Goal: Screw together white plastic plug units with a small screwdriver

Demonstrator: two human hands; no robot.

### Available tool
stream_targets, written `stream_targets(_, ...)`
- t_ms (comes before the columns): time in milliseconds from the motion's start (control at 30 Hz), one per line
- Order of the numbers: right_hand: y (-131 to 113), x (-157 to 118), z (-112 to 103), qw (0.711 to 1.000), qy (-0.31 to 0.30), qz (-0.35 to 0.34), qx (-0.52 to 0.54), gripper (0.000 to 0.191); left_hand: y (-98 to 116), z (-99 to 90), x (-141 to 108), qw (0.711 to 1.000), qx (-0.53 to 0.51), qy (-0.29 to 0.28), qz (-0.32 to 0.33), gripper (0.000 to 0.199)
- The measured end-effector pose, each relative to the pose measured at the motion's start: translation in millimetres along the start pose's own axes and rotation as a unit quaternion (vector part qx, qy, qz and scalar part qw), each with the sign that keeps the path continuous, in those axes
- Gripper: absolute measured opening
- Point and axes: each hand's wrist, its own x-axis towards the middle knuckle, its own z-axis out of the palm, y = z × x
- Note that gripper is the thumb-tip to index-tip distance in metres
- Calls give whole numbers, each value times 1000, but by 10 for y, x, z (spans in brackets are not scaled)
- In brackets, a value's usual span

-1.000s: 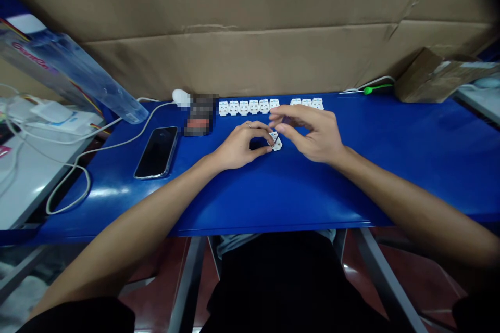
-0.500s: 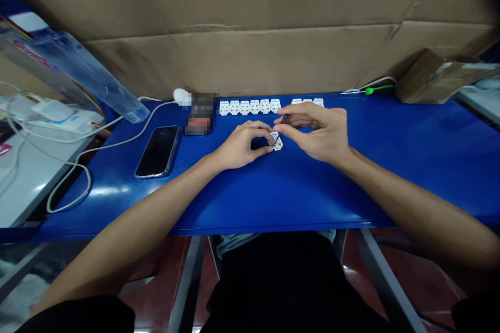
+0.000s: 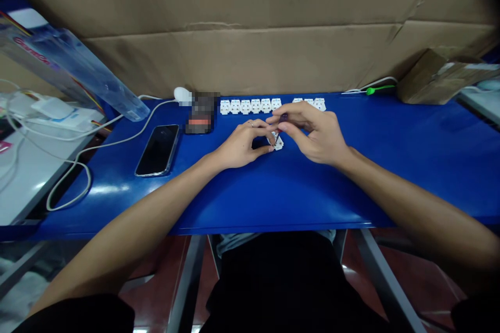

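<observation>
On the blue table, my left hand pinches a small white plastic part by its left side, thumb in front and fingers behind. Above it, my right hand grips a small screwdriver by its dark handle. The thin shaft slants down to the white part, and its tip seems to touch it. Fingers cover some of the handle and part of the piece. Behind the hands stands a row of similar white parts. A shorter group sits to the right, partly hidden by my right hand.
A phone lies on the left, near a white cable and a blurred-out dark item. A cardboard box stands at the back right, with a green-tipped cable beside it. Cardboard walls the back edge.
My right hand's fingers have shifted slightly left around the screwdriver handle, as if rolled. My left hand and the white part stay almost in place.
</observation>
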Motion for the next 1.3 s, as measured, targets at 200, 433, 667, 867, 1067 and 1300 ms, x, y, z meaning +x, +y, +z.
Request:
stream_targets(200,5,13,39,995,98,7,-10,28,-4,10,-20,1000,7,6,-12,8)
stream_targets(433,-24,42,-46,996,-4,-50,-73,31,4,-1,-9,1000,4,4,-11,9)
stream_targets(667,-26,68,-71,995,-77,23,50,27,24,-14,15,1000,1,-18,-3,9)
stream_targets(867,-68,119,-68,998,-18,42,48,18,-7,7,-5,1000,-6,-2,-10,7)
stream_targets(1067,-116,116,-20,999,37,6,-12,18,-26,10,-2,1000,12,-4,-13,7)
stream_targets(1300,63,43,30,997,24,58,51,25,-27,14,-13,999,34,-28,-27,10)
